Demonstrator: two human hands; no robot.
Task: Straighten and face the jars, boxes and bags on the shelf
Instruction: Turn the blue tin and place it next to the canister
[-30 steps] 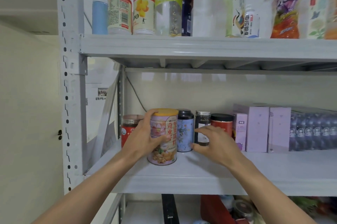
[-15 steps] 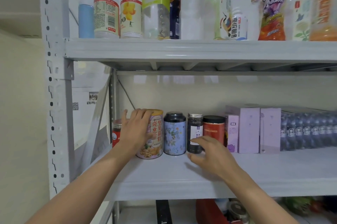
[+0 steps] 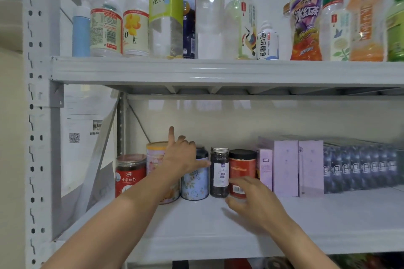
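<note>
Head: floral tin (image 3: 195, 183) under left hand (image 3: 179, 157)

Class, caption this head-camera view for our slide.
Left hand and right hand reach among jars on a grey shelf below bottled drinks.

Jars (image 3: 219, 172) left of boxes (image 3: 286, 166)

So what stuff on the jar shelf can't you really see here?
Head view:
- Tall yellow-lid can: front mostly hidden by the left hand.
- Blue floral tin: top partly hidden by that hand.
- Red jar with black lid: lower label covered by the right hand.
- Dark bags: print blurred.
</note>
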